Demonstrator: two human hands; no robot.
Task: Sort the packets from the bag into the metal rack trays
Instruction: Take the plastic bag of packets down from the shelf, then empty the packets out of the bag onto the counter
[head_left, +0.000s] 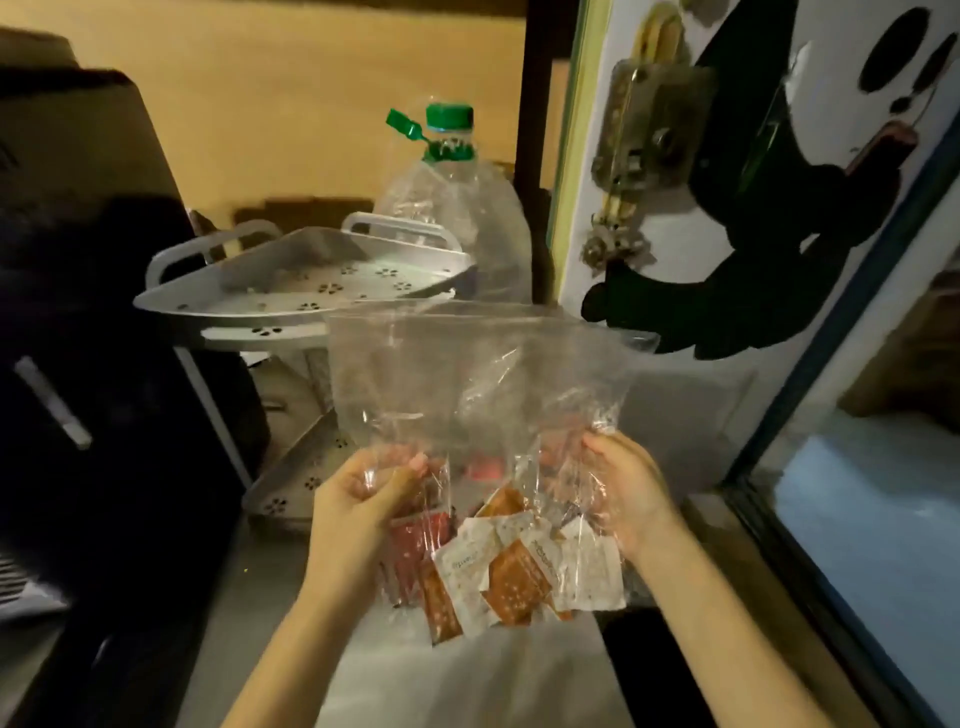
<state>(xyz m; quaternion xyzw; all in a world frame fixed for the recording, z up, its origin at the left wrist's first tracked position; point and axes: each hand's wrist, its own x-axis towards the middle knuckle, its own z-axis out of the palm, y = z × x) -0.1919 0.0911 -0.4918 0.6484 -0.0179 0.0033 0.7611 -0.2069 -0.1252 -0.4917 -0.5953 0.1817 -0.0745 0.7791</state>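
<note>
Seen from the head camera in dim, yellowish light, a clear plastic bag (467, 395) is held up in front of a metal rack (291, 291). The bag is gripped at its left side by the left hand (358, 499), whose fingers (410, 465) are curled into the crinkled film, and at its right side by the right hand (623, 493), likewise closed on the plastic. Small packets (498, 566) are gathered in the lower part of the bag, between the two hands: white, orange-brown and red ones can be told apart, but their print is too blurred to read, and their number cannot be counted through the folds. More red shapes higher in the bag are only smears behind the film.

The rack's upper tray (218, 296), perforated with small flower-shaped holes, is seen beyond the bag; its near right corner is covered by the bag's top edge. A lower tray (306, 478) is partly hidden behind the bag and the left hand. What these trays hold cannot be made out in full.

Behind the upper tray stands a large clear bottle (457, 208) with a green cap. A dark appliance (88, 312) fills the left side, cut off by the frame. A door (727, 156) with a black-and-white picture is at the right. The steel worktop (249, 597) below is largely in shadow.
</note>
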